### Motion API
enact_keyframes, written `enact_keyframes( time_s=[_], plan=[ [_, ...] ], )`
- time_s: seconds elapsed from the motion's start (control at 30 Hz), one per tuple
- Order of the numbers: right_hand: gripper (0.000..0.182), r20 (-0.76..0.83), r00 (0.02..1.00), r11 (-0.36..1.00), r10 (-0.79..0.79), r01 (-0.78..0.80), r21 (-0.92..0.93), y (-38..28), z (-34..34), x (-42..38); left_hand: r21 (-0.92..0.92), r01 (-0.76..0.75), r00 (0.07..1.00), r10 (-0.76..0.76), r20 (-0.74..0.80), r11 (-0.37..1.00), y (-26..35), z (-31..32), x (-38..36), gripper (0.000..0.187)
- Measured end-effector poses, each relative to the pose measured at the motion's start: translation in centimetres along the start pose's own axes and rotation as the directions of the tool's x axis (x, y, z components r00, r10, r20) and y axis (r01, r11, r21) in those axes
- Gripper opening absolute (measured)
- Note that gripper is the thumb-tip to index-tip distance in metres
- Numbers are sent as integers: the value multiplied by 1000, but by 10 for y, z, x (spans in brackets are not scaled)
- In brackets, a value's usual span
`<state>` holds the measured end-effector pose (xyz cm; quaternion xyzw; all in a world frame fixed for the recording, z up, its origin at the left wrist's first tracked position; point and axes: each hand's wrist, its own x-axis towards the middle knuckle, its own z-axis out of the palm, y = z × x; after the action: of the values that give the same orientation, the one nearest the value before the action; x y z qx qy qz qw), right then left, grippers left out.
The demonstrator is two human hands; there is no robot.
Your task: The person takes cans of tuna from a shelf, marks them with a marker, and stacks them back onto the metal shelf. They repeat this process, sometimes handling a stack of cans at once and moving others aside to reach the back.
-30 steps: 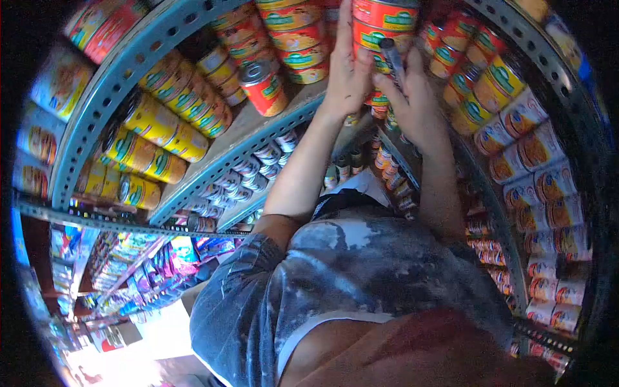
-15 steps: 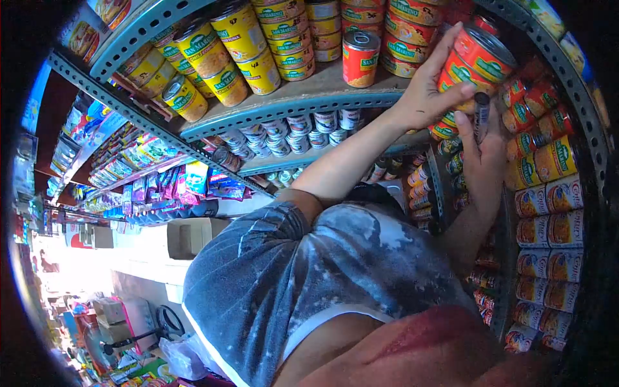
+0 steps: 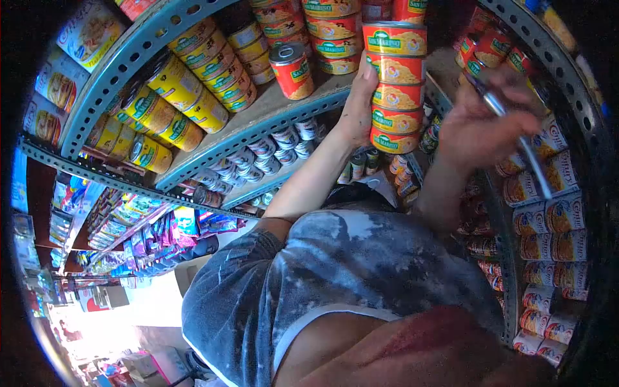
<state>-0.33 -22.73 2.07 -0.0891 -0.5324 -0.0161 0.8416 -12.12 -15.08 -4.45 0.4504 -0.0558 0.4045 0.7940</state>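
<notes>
Shelving [image 3: 258, 132], five handheld cans [image 3: 397, 97], one marker [image 3: 534, 164]

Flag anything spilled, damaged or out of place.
Nothing visibly spilled or damaged. Slightly odd: one red can stands alone near the shelf front, ahead of the stacked cans behind it. The can stack in the left hand looks aligned.

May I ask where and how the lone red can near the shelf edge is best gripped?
Probably around the middle of the can, from the front of the shelf: it stands upright, its round side clear there, while stacked cans stand behind.
</notes>
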Motion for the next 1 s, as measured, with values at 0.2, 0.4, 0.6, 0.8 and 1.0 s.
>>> enact_keyframes(
  time_s=[0.2, 0.4, 0.6, 0.8, 1.0],
  plan=[
    [19, -36, 998, 992, 57, -61, -114, 18, 24, 1, -159, 47, 996, -59, -72, 986, -9, -6, -5, 68],
    [24, -57, 997, 984, -55, 45, -171, 27, 26, -3, -175, 21, 996, -36, -83, 984, -8, -12, -10, 69],
    [22, 84, 981, 913, -173, 192, -361, 28, 22, 1, -143, 25, 993, -41, -107, 989, -6, -11, -13, 75],
    [17, 145, 959, 858, -244, 283, -428, 24, 23, -8, -62, 37, 990, -46, -137, 997, -5, -10, -15, 80],
    [20, 174, 973, 919, -150, 203, -339, 25, 23, -8, 3, 77, 988, -75, -136, 997, 0, 1, -15, 87]
  ],
)
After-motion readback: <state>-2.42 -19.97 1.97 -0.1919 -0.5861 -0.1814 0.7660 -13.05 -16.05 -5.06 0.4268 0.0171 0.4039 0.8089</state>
